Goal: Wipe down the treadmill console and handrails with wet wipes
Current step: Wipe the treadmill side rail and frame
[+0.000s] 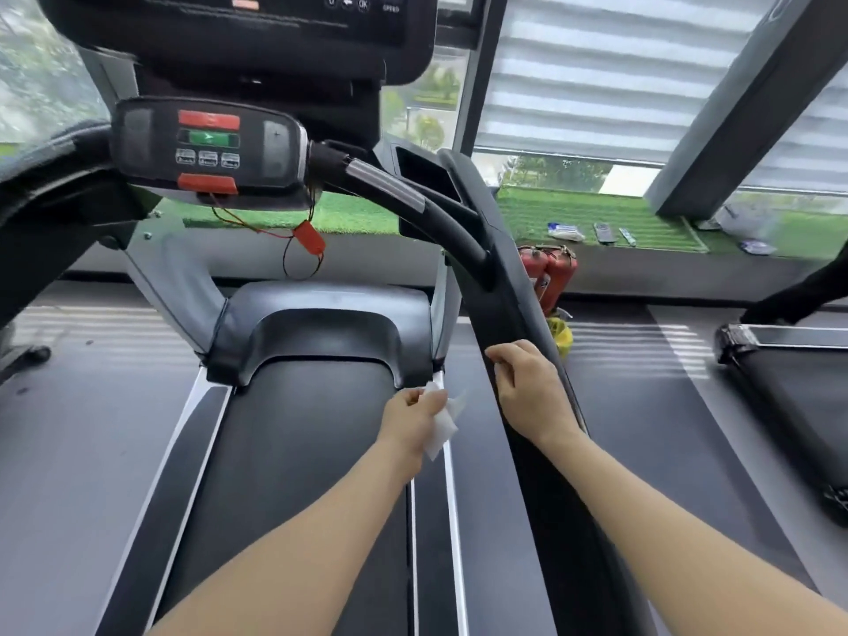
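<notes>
At the far left, the control panel (209, 151) with its red and green buttons hung over the belt (293, 475), and a red safety clip (311, 237) dangled on a cord below it. Neither hand was near the panel, and whether it had been cleaned could not be told.

Nearer the middle, the left hand (410, 422) was curled around a crumpled white wet wipe (443, 422), pinching it with the loose end hanging down. The wipe was held above the belt's right edge, just beside the right handrail (500, 286) but not touching it.

To the right of that, the right hand (527, 387) rested on the handrail with fingers bent over its inner edge, holding nothing else.

The step in hand looked like the right handrail, probably a regrip or refold of the wipe between strokes. The next move would call for pressing the wipe flat to the rail and running it along its length, with the right hand moved clear.

Farther right, some small packets (566, 231) lay on the green ledge (665, 224).
</notes>
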Demonstrator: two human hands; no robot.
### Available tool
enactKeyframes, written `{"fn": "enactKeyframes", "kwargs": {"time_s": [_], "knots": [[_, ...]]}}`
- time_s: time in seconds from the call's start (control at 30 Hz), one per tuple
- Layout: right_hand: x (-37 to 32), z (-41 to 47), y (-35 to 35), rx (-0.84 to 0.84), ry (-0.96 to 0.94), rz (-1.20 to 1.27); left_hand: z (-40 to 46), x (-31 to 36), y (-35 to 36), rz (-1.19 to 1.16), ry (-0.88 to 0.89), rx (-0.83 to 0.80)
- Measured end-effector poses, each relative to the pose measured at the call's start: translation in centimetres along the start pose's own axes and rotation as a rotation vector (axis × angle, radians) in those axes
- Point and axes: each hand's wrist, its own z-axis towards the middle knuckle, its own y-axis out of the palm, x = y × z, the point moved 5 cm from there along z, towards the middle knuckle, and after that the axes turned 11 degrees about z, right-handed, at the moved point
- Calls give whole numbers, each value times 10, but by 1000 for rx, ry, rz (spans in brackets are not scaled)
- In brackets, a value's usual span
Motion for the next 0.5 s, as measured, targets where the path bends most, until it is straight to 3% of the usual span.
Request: {"fn": "enactKeyframes", "kwargs": {"time_s": [0.2,0.33,0.5], "knots": [[11,25,28,-385,-71,-412,78,29,31,54,-12,-9],[2,57,16,-372,-190,-554,130,63,64,-19,50,-65],[-1,81,32,-294,-214,-622,159,73,86,100,99,-125]]}}
